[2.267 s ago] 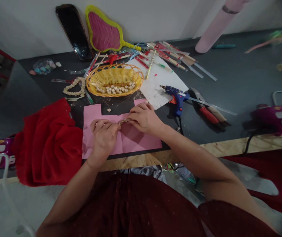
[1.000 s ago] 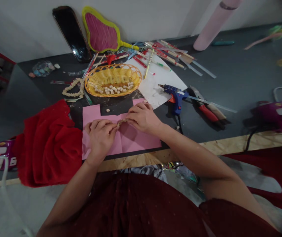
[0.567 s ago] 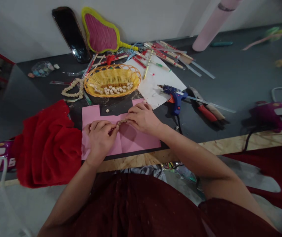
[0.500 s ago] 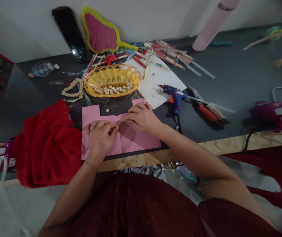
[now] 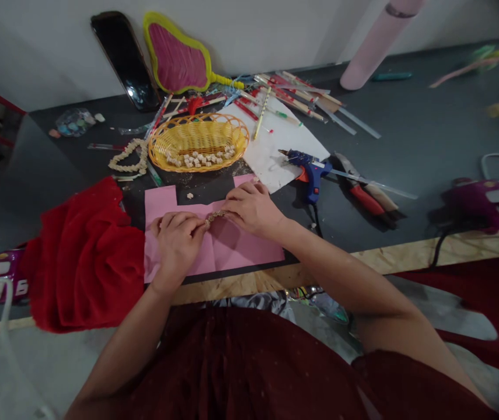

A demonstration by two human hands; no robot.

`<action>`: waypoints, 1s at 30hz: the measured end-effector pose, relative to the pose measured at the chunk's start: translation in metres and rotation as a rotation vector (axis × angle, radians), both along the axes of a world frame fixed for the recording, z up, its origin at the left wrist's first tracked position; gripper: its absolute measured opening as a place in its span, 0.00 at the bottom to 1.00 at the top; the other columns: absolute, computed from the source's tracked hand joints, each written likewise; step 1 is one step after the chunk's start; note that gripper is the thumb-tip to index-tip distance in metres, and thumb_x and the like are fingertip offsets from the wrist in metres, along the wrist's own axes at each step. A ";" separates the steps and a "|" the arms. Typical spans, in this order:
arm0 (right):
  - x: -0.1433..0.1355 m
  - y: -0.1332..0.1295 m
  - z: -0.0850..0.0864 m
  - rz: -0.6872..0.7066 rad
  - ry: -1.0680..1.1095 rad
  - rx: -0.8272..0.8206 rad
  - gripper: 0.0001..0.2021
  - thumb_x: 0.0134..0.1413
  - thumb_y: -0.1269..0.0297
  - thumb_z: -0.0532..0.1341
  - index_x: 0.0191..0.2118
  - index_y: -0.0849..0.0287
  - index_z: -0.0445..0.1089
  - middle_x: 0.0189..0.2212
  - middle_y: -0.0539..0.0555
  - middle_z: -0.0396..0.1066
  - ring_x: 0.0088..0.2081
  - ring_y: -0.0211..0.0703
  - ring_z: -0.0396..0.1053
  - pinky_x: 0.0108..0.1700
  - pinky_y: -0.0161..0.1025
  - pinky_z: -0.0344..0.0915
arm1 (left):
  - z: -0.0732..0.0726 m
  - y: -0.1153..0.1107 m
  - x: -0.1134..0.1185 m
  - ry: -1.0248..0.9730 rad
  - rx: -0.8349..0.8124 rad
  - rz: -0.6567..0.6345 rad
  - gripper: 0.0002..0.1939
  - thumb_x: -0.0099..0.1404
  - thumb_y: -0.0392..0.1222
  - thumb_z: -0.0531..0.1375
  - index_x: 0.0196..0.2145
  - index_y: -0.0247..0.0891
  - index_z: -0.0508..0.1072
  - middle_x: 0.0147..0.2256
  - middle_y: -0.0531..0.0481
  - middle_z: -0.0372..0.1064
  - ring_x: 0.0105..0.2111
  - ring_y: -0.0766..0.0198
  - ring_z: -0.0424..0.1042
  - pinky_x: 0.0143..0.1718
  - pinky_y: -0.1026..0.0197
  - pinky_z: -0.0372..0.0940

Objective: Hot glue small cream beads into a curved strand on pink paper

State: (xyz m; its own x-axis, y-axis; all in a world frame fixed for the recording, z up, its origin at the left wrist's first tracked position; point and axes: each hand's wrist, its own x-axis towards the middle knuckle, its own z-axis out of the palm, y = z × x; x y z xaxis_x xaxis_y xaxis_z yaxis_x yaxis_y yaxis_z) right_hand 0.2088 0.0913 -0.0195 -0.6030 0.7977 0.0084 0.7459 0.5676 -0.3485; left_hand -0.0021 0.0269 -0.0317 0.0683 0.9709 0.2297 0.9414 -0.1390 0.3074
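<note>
A short strip of small beige pieces [image 5: 215,216] spans the gap between my two hands. My left hand [image 5: 175,242] pinches its left end between thumb and finger. The other end is in the closed fingers of my right hand [image 5: 256,210]. Beneath both hands lies a pink sheet [image 5: 241,248] with a notch cut from its far edge. One loose beige piece [image 5: 190,196] rests on the dark table in that notch. Just beyond stands a yellow wicker basket [image 5: 199,133] with several pale pieces in it. A heart-like loop of similar beige pieces [image 5: 129,157] lies left of the basket.
A red cloth [image 5: 87,262] is heaped on the left. To the right are a blue glue gun [image 5: 313,169] on white paper [image 5: 276,166] and pliers [image 5: 365,192]. A phone [image 5: 125,61], a yellow-rimmed pink fan shape [image 5: 179,52] and a pink bottle [image 5: 376,49] stand along the wall.
My left hand's fingers have shifted slightly at the left end of the strip. My right hand and the things on the table look the same.
</note>
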 end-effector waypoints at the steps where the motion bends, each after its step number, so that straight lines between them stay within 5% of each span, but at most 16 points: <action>1: 0.000 0.000 0.000 -0.001 -0.003 -0.005 0.14 0.71 0.57 0.56 0.49 0.53 0.79 0.54 0.55 0.75 0.56 0.56 0.62 0.55 0.56 0.52 | 0.000 0.000 0.000 -0.004 0.002 0.001 0.09 0.70 0.46 0.62 0.33 0.48 0.82 0.40 0.48 0.80 0.44 0.48 0.73 0.52 0.37 0.58; 30: 0.001 0.001 -0.005 0.011 0.019 0.034 0.14 0.71 0.57 0.57 0.47 0.53 0.79 0.52 0.55 0.76 0.54 0.55 0.60 0.54 0.54 0.51 | 0.002 0.000 -0.002 -0.027 -0.038 -0.005 0.04 0.68 0.45 0.64 0.37 0.48 0.81 0.42 0.52 0.82 0.47 0.51 0.74 0.54 0.41 0.58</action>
State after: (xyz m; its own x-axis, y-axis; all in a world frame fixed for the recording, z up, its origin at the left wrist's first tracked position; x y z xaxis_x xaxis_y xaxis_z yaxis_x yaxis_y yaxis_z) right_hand 0.2094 0.0924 -0.0242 -0.6112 0.7901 0.0468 0.7330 0.5874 -0.3430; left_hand -0.0039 0.0264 -0.0300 0.0676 0.9785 0.1946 0.9319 -0.1316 0.3380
